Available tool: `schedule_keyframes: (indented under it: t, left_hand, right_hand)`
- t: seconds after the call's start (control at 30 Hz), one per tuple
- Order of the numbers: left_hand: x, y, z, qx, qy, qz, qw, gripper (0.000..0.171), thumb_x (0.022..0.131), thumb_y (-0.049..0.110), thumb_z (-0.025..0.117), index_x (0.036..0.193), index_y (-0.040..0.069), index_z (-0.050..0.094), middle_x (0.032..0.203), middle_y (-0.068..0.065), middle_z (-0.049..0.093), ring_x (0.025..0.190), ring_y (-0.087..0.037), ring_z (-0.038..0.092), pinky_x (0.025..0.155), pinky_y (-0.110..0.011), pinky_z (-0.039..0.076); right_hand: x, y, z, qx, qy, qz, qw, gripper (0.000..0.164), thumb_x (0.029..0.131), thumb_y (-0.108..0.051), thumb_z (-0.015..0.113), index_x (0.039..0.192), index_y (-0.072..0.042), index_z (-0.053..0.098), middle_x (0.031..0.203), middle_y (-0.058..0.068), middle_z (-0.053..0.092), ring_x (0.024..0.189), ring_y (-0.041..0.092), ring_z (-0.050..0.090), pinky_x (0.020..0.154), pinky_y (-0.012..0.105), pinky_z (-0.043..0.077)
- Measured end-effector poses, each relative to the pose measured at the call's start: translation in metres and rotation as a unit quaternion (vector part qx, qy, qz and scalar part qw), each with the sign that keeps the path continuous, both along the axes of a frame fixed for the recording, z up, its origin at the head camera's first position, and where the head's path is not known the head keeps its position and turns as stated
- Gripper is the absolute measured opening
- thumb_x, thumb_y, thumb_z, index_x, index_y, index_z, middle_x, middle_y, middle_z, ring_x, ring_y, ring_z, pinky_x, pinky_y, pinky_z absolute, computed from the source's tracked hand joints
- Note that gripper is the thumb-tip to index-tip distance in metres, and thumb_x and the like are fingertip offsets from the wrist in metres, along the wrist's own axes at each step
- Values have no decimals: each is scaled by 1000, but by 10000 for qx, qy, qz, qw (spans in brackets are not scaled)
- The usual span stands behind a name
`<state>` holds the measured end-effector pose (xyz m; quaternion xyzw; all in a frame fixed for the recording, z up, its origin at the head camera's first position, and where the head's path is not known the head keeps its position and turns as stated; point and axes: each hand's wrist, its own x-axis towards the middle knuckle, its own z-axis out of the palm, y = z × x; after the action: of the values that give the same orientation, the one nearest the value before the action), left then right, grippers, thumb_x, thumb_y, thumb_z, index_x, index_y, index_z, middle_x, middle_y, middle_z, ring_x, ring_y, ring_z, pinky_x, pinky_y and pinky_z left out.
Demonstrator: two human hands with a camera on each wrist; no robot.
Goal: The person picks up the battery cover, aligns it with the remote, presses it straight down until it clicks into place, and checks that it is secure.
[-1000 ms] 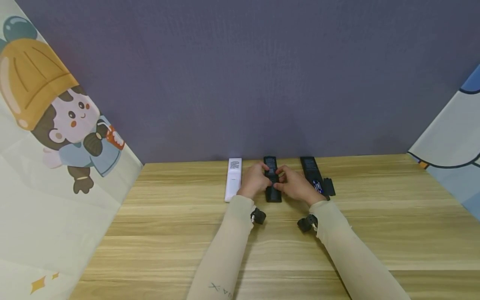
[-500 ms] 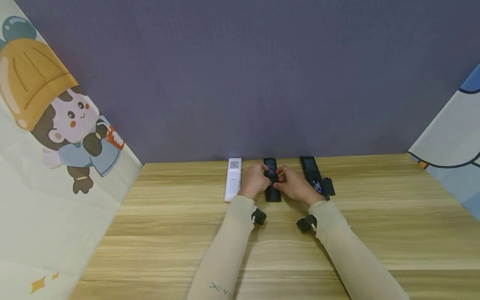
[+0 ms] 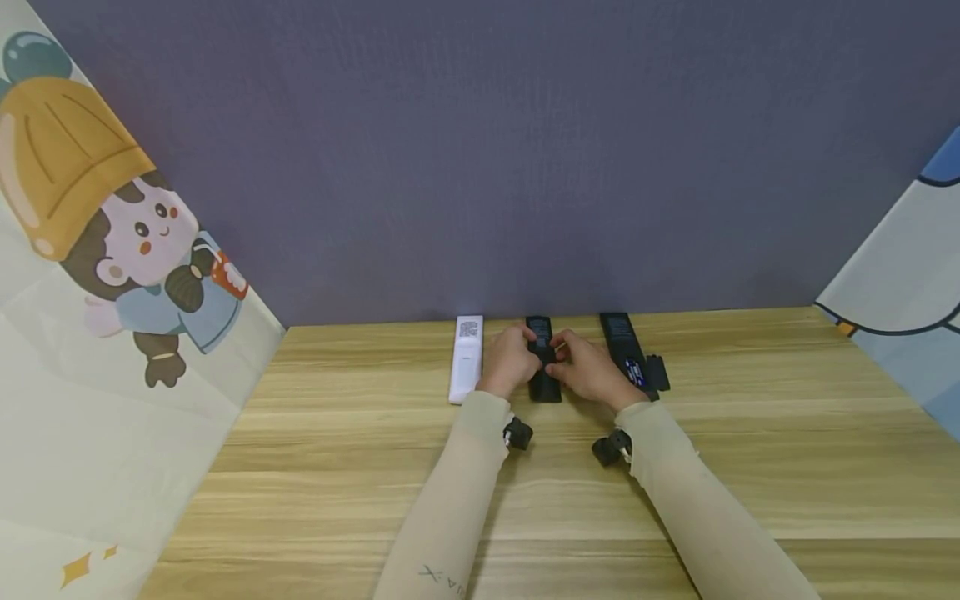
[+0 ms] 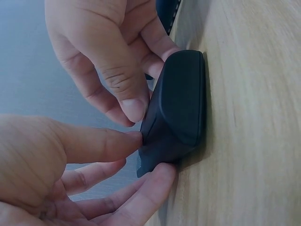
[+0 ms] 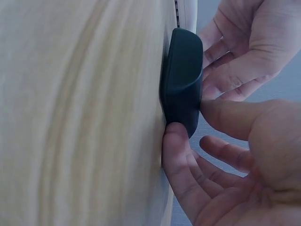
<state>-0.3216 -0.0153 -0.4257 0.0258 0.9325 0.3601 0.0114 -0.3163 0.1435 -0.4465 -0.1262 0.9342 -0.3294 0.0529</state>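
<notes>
A black remote control [image 3: 545, 388] lies back side up on the wooden table, its long side pointing away from me. My left hand [image 3: 507, 363] holds it along the left edge, thumb on the back and fingers at the side. From the right, my right hand [image 3: 590, 367] pinches the same remote, its thumb close to the left one. In the left wrist view the rounded near end of the remote [image 4: 183, 96] shows, with fingertips right at its side. The right wrist view shows the right thumb and a finger against the remote [image 5: 186, 66]. The hands partly cover its middle.
A white remote [image 3: 467, 367] lies to the left, back side up. To the right is another black remote [image 3: 621, 337] with its battery compartment open and blue batteries [image 3: 635, 372] showing. Its loose cover [image 3: 657, 372] lies beside it. A grey-blue wall [image 3: 480, 167] borders the table's far edge.
</notes>
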Motion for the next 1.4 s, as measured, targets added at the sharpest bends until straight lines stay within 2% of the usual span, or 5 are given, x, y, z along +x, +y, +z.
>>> schedule_keyframes:
  t: [0.1,0.4,0.8,1.4]
  left_hand:
    - [-1,0,-1,42,56,-14,10000,38,84,5,75,121,10,71,124,-12,72,116,-29,65,99,-38,53]
    - [-1,-1,-2,4,40,-77,10000,36,84,5,75,119,9,72,125,-12,72,116,-29,65,98,-38,54]
    - [-1,-1,-2,-326,48,-123,9994,20,84,9,76,104,10,80,116,-7,76,115,-30,67,99,-37,54]
    - [-2,-1,-2,-561,-160,-184,9981,20,88,12,73,107,12,78,117,-6,75,114,-29,67,97,-38,55]
  right_hand:
    - [1,1,1,21,32,19,10000,46,100,-22,66,140,-5,51,126,20,67,118,36,63,98,53,50]
    - [1,1,1,-16,8,124,9999,46,100,-21,67,139,-3,53,127,22,66,118,38,62,97,54,51]
    - [1,0,3,90,66,148,9998,43,100,-20,66,137,-1,58,134,23,63,127,41,59,105,56,47]
    - [2,1,5,91,-126,241,9996,46,101,-21,65,140,-1,56,142,23,58,133,41,55,108,56,45]
